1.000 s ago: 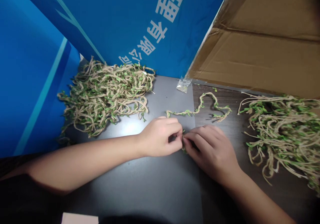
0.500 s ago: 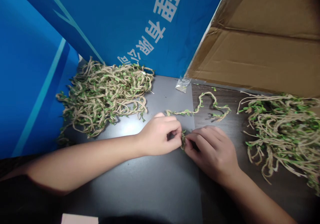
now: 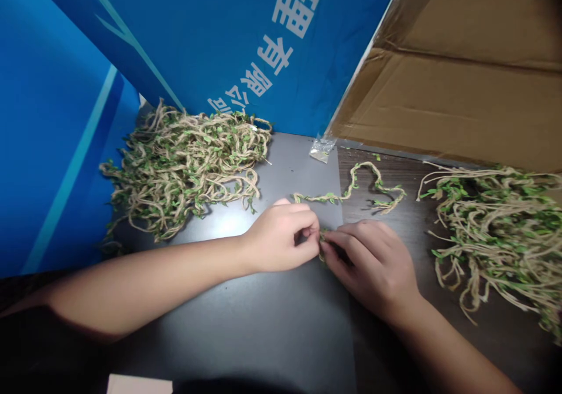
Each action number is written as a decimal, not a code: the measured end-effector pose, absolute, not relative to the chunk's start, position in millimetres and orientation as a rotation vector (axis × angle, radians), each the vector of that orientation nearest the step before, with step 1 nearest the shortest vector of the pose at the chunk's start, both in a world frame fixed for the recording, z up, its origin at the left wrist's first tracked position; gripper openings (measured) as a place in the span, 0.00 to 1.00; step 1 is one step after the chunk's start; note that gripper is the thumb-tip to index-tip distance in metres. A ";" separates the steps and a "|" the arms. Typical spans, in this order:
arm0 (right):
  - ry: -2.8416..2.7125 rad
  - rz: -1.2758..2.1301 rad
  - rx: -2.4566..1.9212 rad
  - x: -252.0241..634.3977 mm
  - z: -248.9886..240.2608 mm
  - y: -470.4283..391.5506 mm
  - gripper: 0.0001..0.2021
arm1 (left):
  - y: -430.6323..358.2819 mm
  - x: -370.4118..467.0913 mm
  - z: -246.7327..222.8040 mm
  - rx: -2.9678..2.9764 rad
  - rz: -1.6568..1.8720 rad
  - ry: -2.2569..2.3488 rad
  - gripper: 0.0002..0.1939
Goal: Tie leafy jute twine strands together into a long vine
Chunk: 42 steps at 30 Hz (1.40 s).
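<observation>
Between my hands is a small bit of leafy twine [image 3: 322, 237], mostly hidden by the fingers. My left hand [image 3: 285, 236] pinches it from the left, thumb and forefinger forming a ring. From the right, my right hand [image 3: 375, 265] pinches the same piece, its fingertips almost touching those of my left hand. Just beyond the hands, a loose leafy twine strand [image 3: 351, 186] lies in a wavy line. At the left is a heaped pile of leafy twine [image 3: 188, 165]; another pile of twine with long loose ends [image 3: 496, 230] lies at the right.
A blue printed panel [image 3: 175, 37] stands behind the left pile. An open cardboard flap [image 3: 456, 84] rises at the back right. A small clear plastic piece [image 3: 322, 150] lies near their meeting edge. Grey mat [image 3: 263, 329] covers part of the dark wooden table [image 3: 386, 353].
My right hand's fingertips have moved slightly left, closer to my left hand, and less of the twine between them shows. My left hand is nearly unchanged.
</observation>
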State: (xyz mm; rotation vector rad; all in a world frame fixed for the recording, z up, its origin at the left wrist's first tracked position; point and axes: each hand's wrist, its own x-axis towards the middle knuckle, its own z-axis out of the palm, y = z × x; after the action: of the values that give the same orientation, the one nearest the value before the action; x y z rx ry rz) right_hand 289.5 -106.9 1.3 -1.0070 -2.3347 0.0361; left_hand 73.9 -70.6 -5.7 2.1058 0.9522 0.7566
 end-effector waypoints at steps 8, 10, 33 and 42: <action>-2.400 0.064 -1.017 290.5 -3.7 -104.7 0.04 | -71.6 74.2 -6.6 2.141 0.748 0.941 0.05; -2.392 0.039 -1.011 290.5 -3.1 -104.9 0.05 | -71.7 74.2 -5.9 2.140 0.750 0.944 0.05; -2.364 0.005 -1.020 295.6 -0.9 -106.0 0.08 | -68.8 73.7 -5.1 2.060 0.793 0.924 0.05; -2.282 0.031 -1.096 298.6 0.5 -105.2 0.05 | -67.9 73.4 -2.8 2.005 0.809 0.950 0.06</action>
State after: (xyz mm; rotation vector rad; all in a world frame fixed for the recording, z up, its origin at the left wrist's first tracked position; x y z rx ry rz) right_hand 298.6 -105.2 0.5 -1.0965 -2.2816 0.0310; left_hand 73.4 -67.9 -2.8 2.0049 0.9498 0.8094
